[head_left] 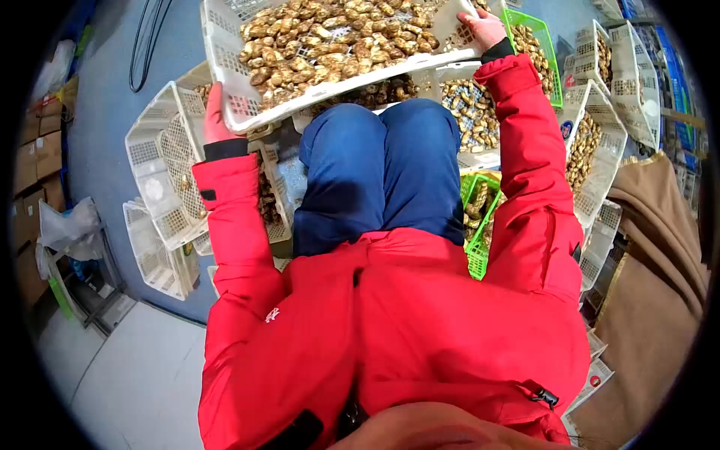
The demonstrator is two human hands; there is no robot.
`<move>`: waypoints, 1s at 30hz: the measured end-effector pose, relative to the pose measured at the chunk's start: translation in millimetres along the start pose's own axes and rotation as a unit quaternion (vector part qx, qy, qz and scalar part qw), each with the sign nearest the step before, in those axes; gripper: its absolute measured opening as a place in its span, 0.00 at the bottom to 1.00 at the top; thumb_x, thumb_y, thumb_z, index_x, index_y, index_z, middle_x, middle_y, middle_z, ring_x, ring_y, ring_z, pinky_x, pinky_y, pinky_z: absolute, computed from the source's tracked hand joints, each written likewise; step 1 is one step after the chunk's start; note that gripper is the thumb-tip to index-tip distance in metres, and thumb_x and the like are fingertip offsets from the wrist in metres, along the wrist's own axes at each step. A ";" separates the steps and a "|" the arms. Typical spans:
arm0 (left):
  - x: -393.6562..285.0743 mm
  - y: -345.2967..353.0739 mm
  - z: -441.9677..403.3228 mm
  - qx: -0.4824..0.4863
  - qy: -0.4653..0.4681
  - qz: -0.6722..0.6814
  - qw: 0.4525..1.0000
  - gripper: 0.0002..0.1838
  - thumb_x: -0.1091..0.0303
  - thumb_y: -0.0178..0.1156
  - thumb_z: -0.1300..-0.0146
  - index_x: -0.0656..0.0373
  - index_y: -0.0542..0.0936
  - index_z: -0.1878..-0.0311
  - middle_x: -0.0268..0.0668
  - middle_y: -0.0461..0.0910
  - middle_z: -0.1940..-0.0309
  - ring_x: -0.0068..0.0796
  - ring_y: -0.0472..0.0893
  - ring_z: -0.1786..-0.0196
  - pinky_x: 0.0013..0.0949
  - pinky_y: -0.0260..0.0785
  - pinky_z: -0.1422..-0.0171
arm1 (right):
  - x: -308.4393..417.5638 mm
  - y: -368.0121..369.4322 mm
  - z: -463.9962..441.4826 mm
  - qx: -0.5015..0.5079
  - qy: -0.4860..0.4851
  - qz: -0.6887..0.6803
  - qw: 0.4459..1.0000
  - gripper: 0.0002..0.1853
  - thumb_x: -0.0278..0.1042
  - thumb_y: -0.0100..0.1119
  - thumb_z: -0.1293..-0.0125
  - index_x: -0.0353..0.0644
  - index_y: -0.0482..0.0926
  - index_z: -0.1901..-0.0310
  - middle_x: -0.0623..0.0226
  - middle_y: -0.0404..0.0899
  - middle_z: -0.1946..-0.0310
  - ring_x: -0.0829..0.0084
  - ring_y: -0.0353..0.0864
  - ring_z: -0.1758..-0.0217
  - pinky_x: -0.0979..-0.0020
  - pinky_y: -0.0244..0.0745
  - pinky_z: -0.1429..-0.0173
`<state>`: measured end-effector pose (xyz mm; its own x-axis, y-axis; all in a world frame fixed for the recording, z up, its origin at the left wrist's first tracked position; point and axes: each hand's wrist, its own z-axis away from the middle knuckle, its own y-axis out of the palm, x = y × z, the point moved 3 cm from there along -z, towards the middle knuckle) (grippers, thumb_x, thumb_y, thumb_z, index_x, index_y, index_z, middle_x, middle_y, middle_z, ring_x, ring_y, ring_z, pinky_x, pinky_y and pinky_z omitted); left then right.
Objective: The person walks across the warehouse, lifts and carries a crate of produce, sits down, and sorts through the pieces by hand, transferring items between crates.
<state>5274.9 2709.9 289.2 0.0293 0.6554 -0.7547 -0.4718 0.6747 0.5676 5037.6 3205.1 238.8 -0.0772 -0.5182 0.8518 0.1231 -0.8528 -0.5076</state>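
Note:
A white plastic crate [223, 69] is held up over my knees, tilted a little, its right side higher in the view. Stubby brown-and-white mushrooms [337, 49] cover much of its perforated floor. My left hand [216, 116] grips the crate's near left corner, its fingers mostly hidden behind the wall. At the right end, my right hand [486, 28] is closed around the rim. Under the raised crate, another white crate [480, 160] with mushrooms stands beside my right knee.
White crates [161, 180] stand at my left, with more mushroom-filled white crates [600, 139] at my right. Green baskets [477, 262] of mushrooms sit near my right thigh and beyond my right hand. A brown cloth [652, 300] drapes at right. A black cable [142, 45] lies on the floor.

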 end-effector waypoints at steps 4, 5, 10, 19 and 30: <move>-102.0 29.3 16.5 -0.078 0.099 -0.038 0.991 0.27 0.49 0.49 0.34 0.65 0.73 0.45 0.44 0.77 0.49 0.38 0.76 0.47 0.41 0.68 0.41 | 35.3 36.8 35.3 -0.055 -0.040 -0.045 0.997 0.19 0.41 0.67 0.47 0.34 0.80 0.59 0.63 0.82 0.69 0.74 0.80 0.68 0.71 0.74 0.63; -125.6 56.9 36.3 -0.086 0.107 -0.033 0.990 0.27 0.49 0.48 0.33 0.65 0.73 0.44 0.44 0.77 0.49 0.37 0.76 0.47 0.41 0.68 0.42 | 24.8 59.3 32.1 0.017 0.028 -0.178 0.983 0.17 0.38 0.67 0.46 0.34 0.81 0.59 0.63 0.82 0.69 0.75 0.80 0.70 0.72 0.74 0.64; -225.4 52.1 60.5 -0.017 0.276 -0.182 0.944 0.25 0.55 0.44 0.31 0.65 0.69 0.40 0.50 0.72 0.44 0.44 0.73 0.44 0.48 0.69 0.43 | 90.4 134.8 94.3 -0.008 0.043 -0.442 0.896 0.17 0.31 0.67 0.47 0.31 0.79 0.56 0.65 0.81 0.67 0.74 0.79 0.70 0.73 0.75 0.63; -164.3 -62.7 -1.0 0.035 0.173 -0.176 0.968 0.25 0.69 0.55 0.39 0.65 0.68 0.38 0.45 0.73 0.44 0.37 0.77 0.48 0.40 0.72 0.44 | 97.5 74.1 80.0 -0.077 -0.029 -0.352 0.932 0.16 0.29 0.63 0.44 0.33 0.79 0.54 0.68 0.82 0.66 0.80 0.77 0.66 0.78 0.70 0.62; 50.0 -2.0 -87.9 -0.024 0.133 -0.251 0.959 0.23 0.80 0.55 0.45 0.64 0.71 0.43 0.35 0.77 0.63 0.23 0.76 0.63 0.24 0.69 0.58 | 12.8 -23.3 29.4 -0.166 0.028 0.006 0.986 0.20 0.37 0.63 0.46 0.36 0.79 0.52 0.66 0.82 0.70 0.77 0.77 0.71 0.75 0.70 0.65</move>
<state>5199.8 2711.5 221.4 0.0398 0.1388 -0.9895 -0.4971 0.8618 0.1009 5062.9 3220.3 265.3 -0.1326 -0.5235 0.8416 -0.2064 -0.8159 -0.5400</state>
